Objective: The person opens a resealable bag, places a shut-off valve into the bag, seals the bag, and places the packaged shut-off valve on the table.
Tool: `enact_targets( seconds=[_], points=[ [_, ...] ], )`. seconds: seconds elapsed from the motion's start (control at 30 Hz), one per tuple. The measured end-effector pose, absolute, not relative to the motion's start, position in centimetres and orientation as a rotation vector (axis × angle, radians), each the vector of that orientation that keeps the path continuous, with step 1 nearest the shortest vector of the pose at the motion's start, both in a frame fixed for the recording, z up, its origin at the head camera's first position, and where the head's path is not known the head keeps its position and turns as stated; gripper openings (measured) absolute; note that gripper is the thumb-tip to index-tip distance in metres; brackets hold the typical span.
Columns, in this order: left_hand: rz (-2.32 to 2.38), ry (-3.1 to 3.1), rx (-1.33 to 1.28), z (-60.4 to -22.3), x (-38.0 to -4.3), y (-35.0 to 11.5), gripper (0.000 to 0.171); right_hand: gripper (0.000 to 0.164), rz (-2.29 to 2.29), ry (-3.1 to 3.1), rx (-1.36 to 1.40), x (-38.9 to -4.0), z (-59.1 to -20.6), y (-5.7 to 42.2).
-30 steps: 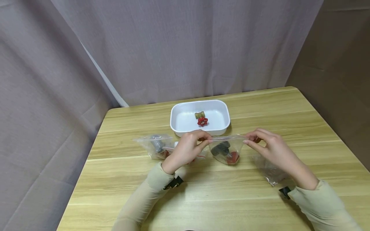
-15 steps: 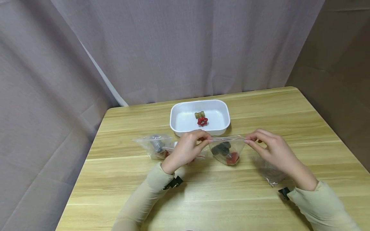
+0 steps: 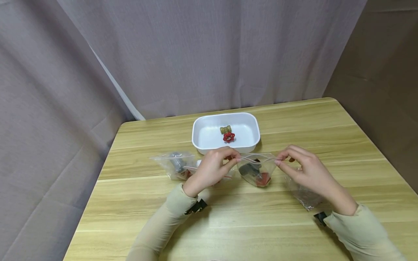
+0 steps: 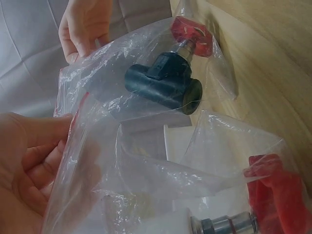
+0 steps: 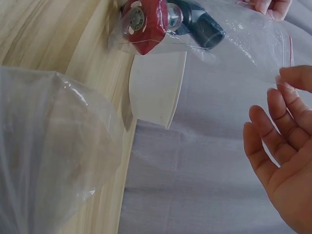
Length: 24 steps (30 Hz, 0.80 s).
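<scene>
A clear zip-lock bag (image 3: pixel 266 167) hangs between my two hands, its mouth slightly parted in the head view. My left hand (image 3: pixel 213 166) pinches the left top corner of the bag, and my right hand (image 3: pixel 305 168) pinches the right one. Inside lies a valve with a dark green tee-shaped body (image 4: pixel 163 83) and a red handle (image 4: pixel 192 35). In the right wrist view the same red handle (image 5: pixel 145 24) faces the camera. Beyond the bag, a brass valve with a red handwheel (image 3: pixel 227 134) lies in a white tray (image 3: pixel 199 145).
Left of my left hand lies a zip-lock bag (image 3: pixel 174 163) with a grey-topped piece in it. Another bag with a red-handled valve (image 4: pixel 278 195) is partly behind that hand. A crumpled clear bag (image 3: pixel 307 197) lies under my right hand on the wooden table (image 3: pixel 248 232).
The bag's mouth, flat and taut before, has parted into a narrow gap between my hands. My fingers have shifted slightly at its corners; the other things stay put.
</scene>
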State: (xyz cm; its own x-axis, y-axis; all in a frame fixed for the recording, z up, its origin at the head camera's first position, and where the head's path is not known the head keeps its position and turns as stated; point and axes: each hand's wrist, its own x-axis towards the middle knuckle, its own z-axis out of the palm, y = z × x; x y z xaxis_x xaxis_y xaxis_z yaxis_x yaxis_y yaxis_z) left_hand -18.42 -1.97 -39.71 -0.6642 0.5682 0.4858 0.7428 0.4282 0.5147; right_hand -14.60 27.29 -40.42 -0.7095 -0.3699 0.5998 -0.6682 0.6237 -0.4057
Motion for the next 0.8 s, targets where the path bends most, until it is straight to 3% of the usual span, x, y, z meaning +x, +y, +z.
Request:
enact_targets(
  seconds=[0.8],
  points=[
    [-1.101, -2.473, -1.183, -39.82, -18.50, -2.01, 0.006, 0.033, 0.903, -2.334, 0.881, -14.99, -40.76, 26.94]
  ],
)
